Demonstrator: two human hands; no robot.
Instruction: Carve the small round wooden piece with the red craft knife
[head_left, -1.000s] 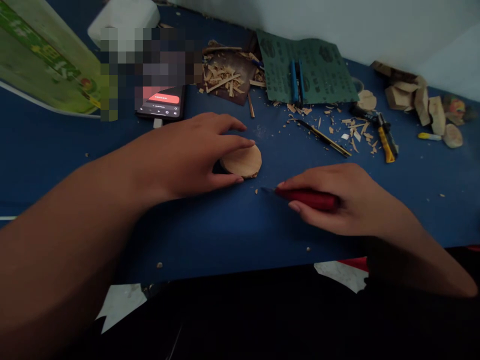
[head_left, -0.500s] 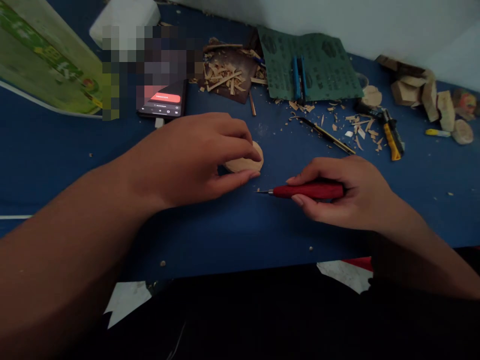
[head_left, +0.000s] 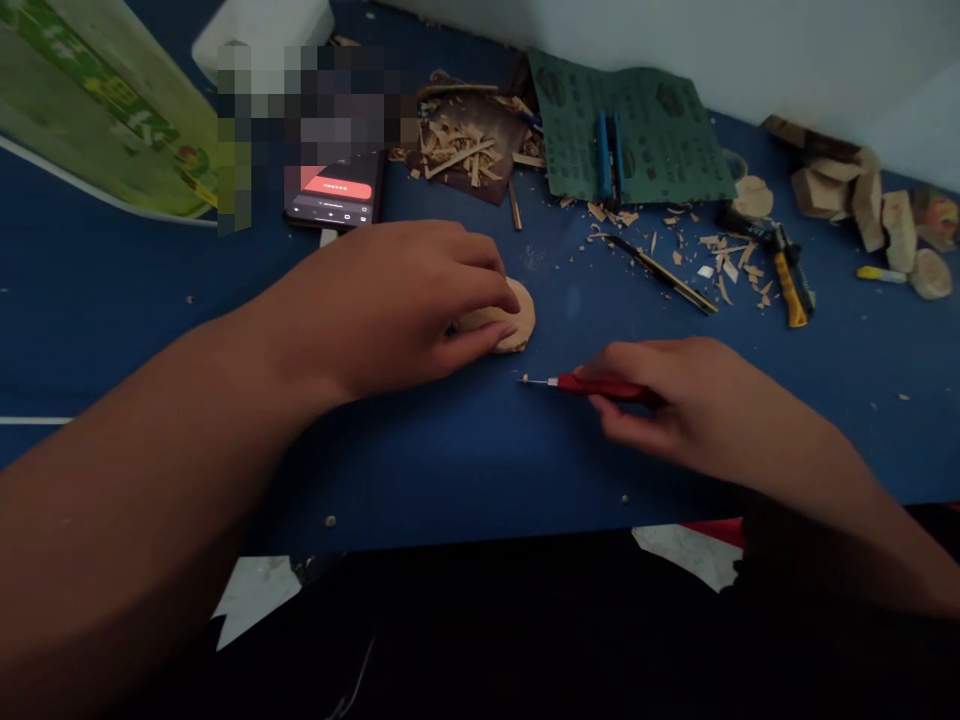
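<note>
Head view: one camera looks down past both forearms onto a dark blue worktop (head_left: 420, 480).

Left hand (head_left: 390, 310): fingers arched and curled over a round pale-wood disc (head_left: 519, 318), gripping it from the left.

Right hand (head_left: 675, 400): thumb and fingers pinched around a slim red-handled craft knife (head_left: 600, 387), its fine steel tip (head_left: 536, 381) pointing left.

Workpiece place: mid-worktop between the hands, well in from the near edge; the tip lies just beside it, not touching.

Rest: a dark board heaped with pale wood shavings (head_left: 461, 150) and a green sanding sheet (head_left: 626, 125) near the far edge; a yellow-and-black utility knife (head_left: 787, 285) and pale wood blocks (head_left: 847, 200) toward the far right corner.

Risk: the tip is close to the left fingers, so a slip under pressure could cut them.

Change: the right hand now sits farther along the handle, covering more of it.
</note>
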